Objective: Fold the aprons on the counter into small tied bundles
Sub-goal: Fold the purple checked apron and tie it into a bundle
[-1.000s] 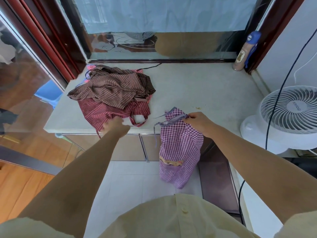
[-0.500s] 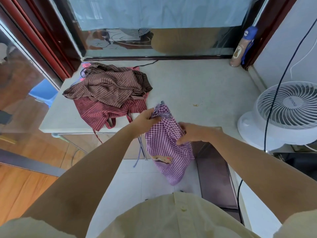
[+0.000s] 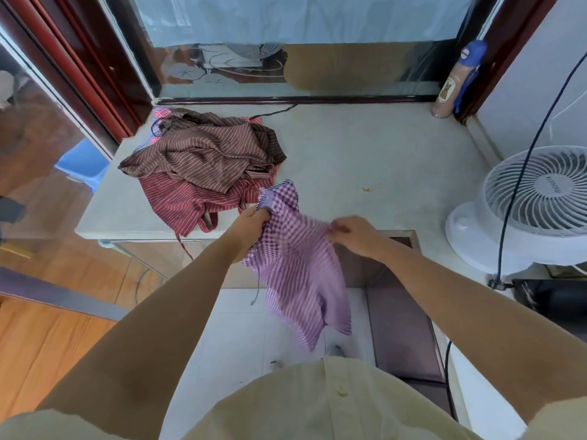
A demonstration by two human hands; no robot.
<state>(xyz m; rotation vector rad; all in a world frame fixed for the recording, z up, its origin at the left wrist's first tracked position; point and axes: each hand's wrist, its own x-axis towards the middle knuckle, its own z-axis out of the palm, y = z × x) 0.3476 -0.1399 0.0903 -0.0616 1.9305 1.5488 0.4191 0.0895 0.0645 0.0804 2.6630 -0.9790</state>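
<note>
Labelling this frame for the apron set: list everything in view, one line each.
counter: 1, pale grey, centre
purple gingham apron: 1, purple-white, held before the counter's front edge
brown striped apron: 1, brown, atop pile, counter's left
red striped apron: 1, red, under the brown one
fan: 1, white, right
bottle: 1, tan, blue cap, back right corner
cable: 1, black, across the fan
left hand: 1, grips apron's upper edge
right hand: 1, pinches apron's upper edge

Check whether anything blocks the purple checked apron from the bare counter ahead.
Nothing visible. The left hand and right hand hold the purple checked apron over the counter edge; the striped pile lies leftward.
</note>
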